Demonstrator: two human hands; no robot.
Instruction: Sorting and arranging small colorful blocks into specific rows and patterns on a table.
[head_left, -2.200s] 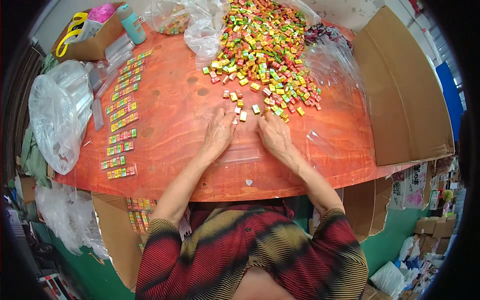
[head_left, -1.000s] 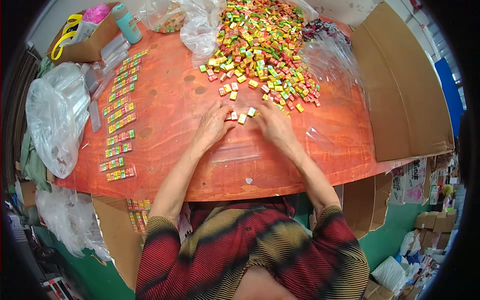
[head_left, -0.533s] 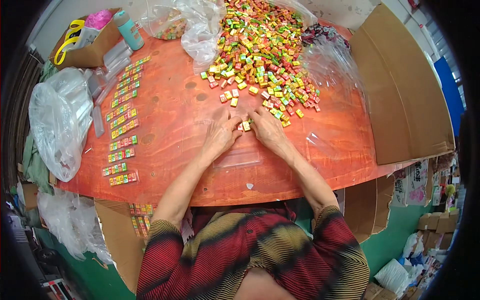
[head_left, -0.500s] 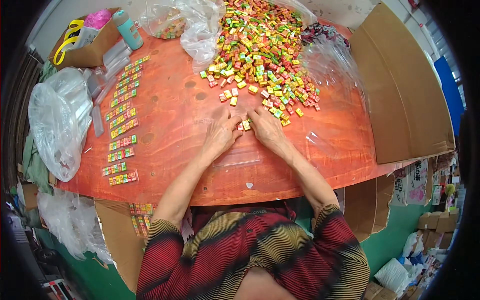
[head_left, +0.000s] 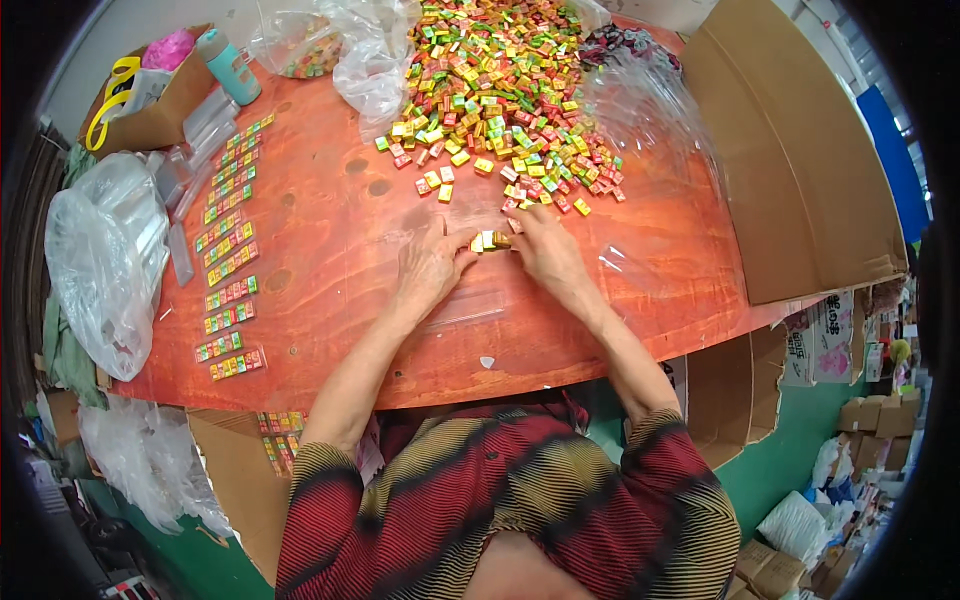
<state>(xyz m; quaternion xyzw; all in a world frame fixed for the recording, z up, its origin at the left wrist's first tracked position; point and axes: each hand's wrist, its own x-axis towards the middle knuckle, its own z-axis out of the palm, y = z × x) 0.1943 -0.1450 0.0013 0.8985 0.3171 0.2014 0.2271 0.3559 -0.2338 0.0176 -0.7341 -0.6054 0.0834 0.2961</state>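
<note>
A short row of small yellow and green boxes [head_left: 489, 241] is squeezed end to end between my two hands, just above the red table. My left hand [head_left: 432, 268] presses the row's left end with thumb and finger. At the other end, my right hand [head_left: 550, 258] grips with its fingers, and a reddish box [head_left: 514, 225] shows by its fingertips. Beyond my hands a large heap of small red, yellow and green boxes [head_left: 500, 110] covers the far table. A few loose boxes [head_left: 445, 191] lie between heap and hands. Nearer me rests a clear plastic case [head_left: 465, 308].
Filled clear cases [head_left: 230, 292] form a column on the left. Beside them are empty clear cases [head_left: 181, 253], a plastic bag [head_left: 108, 260], a turquoise bottle [head_left: 230, 68] and a carton [head_left: 165, 105]. A tall cardboard box [head_left: 790, 160] stands on the right.
The boxes between my hands now show as a lifted row instead of separate pieces on the table. My hands have spread slightly apart. The whole view has shifted a little.
</note>
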